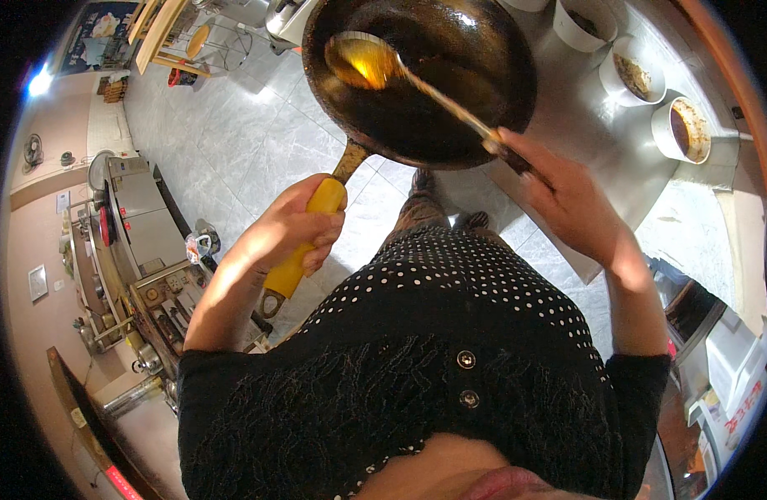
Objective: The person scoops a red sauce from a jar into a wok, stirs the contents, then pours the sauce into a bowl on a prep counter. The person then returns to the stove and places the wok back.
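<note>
A dark metal wok (433, 125) hangs in the air ahead of me, over the floor and beside the steel counter. My left hand (308, 225) grips its yellow-sleeved handle (290, 272). Between the thumb and fingers of my right hand (565, 194) is the dark grip of a metal ladle (449, 103). The ladle's bowl lies over the left part of the wok and shows a bright orange-yellow shine; whether that is liquid or a reflection I cannot tell. A slight blur covers the ladle and my right hand.
On the steel counter (583, 137) at the right stand several white tubs, one with red-brown sauce (680, 130) and one with a chopped-looking food (632, 76). A cooking range (171, 300) and cabinets are at the left. Wooden furniture (161, 31) stands at the upper left.
</note>
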Action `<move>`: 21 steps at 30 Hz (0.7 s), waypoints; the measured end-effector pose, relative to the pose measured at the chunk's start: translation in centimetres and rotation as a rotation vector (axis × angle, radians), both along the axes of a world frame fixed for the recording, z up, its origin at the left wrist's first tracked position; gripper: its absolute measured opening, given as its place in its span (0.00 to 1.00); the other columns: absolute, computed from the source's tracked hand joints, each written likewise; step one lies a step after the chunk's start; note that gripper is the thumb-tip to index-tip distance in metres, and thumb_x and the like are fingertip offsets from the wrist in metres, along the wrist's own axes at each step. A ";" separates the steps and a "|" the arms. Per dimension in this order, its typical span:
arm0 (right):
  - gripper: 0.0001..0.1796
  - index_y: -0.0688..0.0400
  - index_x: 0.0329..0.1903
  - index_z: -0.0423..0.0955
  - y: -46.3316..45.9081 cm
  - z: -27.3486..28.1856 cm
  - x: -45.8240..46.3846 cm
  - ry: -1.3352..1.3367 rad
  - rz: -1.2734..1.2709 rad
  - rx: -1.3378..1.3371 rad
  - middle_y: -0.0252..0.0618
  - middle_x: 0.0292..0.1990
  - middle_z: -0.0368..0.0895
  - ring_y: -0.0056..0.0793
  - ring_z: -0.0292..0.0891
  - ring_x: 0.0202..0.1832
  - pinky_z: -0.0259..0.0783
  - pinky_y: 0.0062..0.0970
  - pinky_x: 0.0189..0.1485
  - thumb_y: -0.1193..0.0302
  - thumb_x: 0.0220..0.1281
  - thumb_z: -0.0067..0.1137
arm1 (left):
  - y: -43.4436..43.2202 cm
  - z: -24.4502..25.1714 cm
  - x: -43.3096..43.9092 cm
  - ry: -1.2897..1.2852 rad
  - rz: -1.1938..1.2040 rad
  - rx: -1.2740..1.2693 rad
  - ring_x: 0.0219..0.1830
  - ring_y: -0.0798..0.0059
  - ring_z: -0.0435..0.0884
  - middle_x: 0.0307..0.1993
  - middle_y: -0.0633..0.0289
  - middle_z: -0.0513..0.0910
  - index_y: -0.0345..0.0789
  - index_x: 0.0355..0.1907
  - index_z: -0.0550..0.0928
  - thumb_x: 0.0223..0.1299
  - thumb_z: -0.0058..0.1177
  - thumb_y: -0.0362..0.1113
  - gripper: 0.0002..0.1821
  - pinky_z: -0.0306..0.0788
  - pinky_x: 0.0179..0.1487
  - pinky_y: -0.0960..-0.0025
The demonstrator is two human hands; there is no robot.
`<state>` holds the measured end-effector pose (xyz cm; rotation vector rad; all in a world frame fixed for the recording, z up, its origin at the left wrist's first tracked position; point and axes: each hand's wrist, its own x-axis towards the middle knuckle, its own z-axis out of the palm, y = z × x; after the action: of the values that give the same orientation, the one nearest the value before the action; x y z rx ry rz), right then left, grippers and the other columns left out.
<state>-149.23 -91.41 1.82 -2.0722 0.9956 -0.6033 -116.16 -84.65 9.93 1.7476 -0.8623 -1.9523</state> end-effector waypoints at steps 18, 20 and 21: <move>0.24 0.56 0.65 0.62 -0.7 -0.4 5.5 0.094 -0.402 -0.036 0.60 0.36 0.81 0.60 0.79 0.39 0.73 0.53 0.43 0.70 0.68 0.46 | 0.4 0.7 0.0 0.058 -0.007 -0.032 0.12 0.83 0.66 0.21 0.67 0.69 0.32 0.43 0.68 0.60 0.55 0.33 0.14 0.63 0.15 0.76; 0.24 0.56 0.65 0.63 -0.3 0.4 6.0 0.026 -0.309 -0.003 0.59 0.35 0.81 0.58 0.80 0.37 0.74 0.52 0.42 0.69 0.67 0.47 | 0.3 0.6 0.0 0.056 -0.005 -0.017 0.12 0.83 0.67 0.21 0.67 0.69 0.32 0.43 0.68 0.60 0.54 0.33 0.13 0.63 0.15 0.76; 0.23 0.56 0.64 0.66 0.0 0.7 5.6 0.061 -0.278 0.055 0.61 0.36 0.81 0.58 0.80 0.36 0.75 0.51 0.41 0.68 0.67 0.47 | 0.2 0.6 0.0 0.070 -0.001 -0.013 0.12 0.83 0.67 0.21 0.67 0.69 0.32 0.43 0.68 0.60 0.55 0.33 0.13 0.63 0.15 0.76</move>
<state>-143.59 -91.45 2.51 -1.9287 1.3351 -0.6471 -116.16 -84.48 10.51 1.6616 -0.8500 -1.9912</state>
